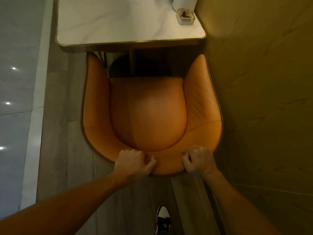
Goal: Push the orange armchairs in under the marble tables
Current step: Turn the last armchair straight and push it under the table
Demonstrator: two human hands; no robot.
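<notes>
An orange armchair (149,114) with a rounded seat and curved arms stands directly below me, facing a white marble table (118,22) with a brass rim. The tips of the chair's arms reach the table's near edge; the seat lies outside it. My left hand (133,162) grips the top of the backrest left of centre. On the same backrest edge, right of centre, my right hand (198,161) is closed. The table's dark pedestal shows in the shadow under the tabletop.
A wall (262,99) runs close along the chair's right side. On the table's far right corner sit a small glass cube holder (185,16) and a white cylinder (183,2). Glossy pale floor (15,99) lies left. My shoe (163,217) is on the grey floor behind the chair.
</notes>
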